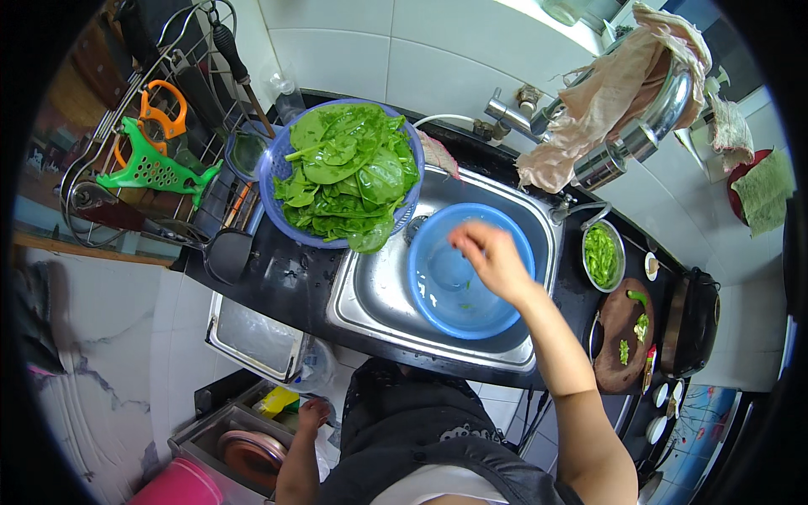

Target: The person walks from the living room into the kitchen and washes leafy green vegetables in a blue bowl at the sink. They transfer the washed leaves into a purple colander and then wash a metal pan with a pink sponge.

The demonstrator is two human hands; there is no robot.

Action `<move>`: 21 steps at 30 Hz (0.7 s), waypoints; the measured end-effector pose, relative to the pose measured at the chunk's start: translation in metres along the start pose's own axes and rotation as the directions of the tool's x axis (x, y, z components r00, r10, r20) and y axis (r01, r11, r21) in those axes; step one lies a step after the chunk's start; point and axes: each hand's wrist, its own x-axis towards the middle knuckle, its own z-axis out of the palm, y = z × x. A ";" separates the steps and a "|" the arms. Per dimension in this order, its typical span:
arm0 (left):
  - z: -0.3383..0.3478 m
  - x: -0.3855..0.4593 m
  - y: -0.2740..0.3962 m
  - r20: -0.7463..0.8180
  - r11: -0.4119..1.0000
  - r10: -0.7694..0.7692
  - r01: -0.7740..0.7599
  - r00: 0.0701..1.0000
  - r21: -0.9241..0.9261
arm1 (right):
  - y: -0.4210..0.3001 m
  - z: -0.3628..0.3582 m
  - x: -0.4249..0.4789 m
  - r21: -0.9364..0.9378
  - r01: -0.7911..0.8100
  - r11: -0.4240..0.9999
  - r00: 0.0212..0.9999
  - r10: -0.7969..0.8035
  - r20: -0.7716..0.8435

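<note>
My right hand (486,255) is over a blue plastic basin (418,303) in the stainless steel sink (372,290). Its fingers are bent and blurred, so whether they pinch anything is unclear. Water and a few green leaf scraps lie in the basin. Left of the sink, a purple-blue colander (273,208) is heaped with wet green leaves (353,170); its rim reaches over the sink's edge. My left hand (314,413) hangs low beside my body, near an open drawer (208,429), its fingers curled; I cannot tell if it holds anything.
A steel bowl of cut green peppers (603,255) and a round wooden board (615,372) with pepper pieces stand at the right. A cloth (606,107) hangs over the faucet. At the left, a wire rack holds orange-handled scissors (163,110), a green peeler or grater (154,172) and a black spatula (228,255).
</note>
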 end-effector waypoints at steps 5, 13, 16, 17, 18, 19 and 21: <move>-0.008 0.011 -0.003 0.016 0.999 -0.007 0.007 1.000 0.041 | 0.148 0.058 -0.063 -0.344 -0.192 0.919 0.910 0.298 0.289; 0.014 0.013 0.045 0.095 0.984 0.065 -0.080 0.993 0.157 | 0.184 0.103 -0.084 -0.560 -0.371 0.741 0.657 0.636 0.406; 0.020 0.017 0.049 0.080 0.985 0.053 -0.066 0.995 0.158 | 0.193 0.115 -0.090 -0.504 -0.430 0.749 0.712 0.625 0.321; 0.021 0.018 0.050 0.082 0.986 0.054 -0.066 0.995 0.153 | 0.197 0.117 -0.091 -0.504 -0.421 0.754 0.701 0.623 0.347; 0.020 0.018 0.047 0.081 0.985 0.047 -0.059 0.996 0.164 | 0.194 0.117 -0.089 -0.504 -0.408 0.762 0.689 0.619 0.378; 0.018 0.018 0.044 0.079 0.983 0.039 -0.053 0.996 0.174 | 0.191 0.117 -0.086 -0.503 -0.394 0.769 0.677 0.613 0.408; 0.019 0.015 0.040 0.065 0.979 0.020 -0.033 0.998 0.202 | 0.193 0.113 -0.086 -0.441 -0.365 0.820 0.735 0.545 0.404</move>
